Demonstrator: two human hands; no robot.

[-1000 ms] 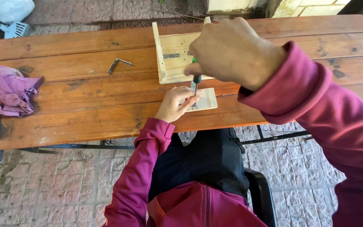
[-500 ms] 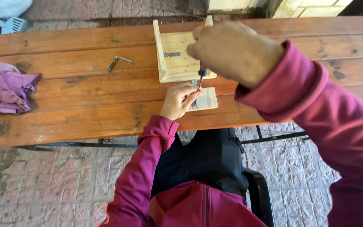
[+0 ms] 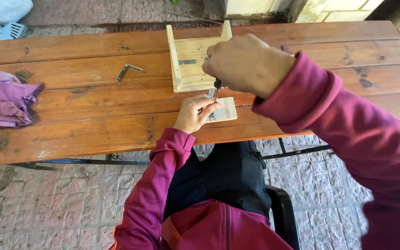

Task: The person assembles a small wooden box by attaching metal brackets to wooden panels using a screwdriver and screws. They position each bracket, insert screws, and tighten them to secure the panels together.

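Note:
My right hand [image 3: 246, 62] is closed around the handle of a screwdriver [image 3: 216, 90], whose shaft points down at a small flat wooden piece [image 3: 225, 110] near the table's front edge. My left hand [image 3: 194, 112] rests on that piece and pinches something small at the screwdriver tip; what it pinches is hidden by the fingers. Just behind stands a pale wooden U-shaped frame [image 3: 186, 65] with a metal bracket [image 3: 187, 61] on its base, partly covered by my right hand.
A loose metal angle bracket [image 3: 127, 71] lies on the brown plank table [image 3: 84, 111] to the left. A purple cloth [image 3: 3, 98] is bunched at the table's left end. Paved ground and a black chair [image 3: 283, 217] show below.
My right hand with the screwdriver has shifted slightly right and up. My left hand stays on the small wooden piece.

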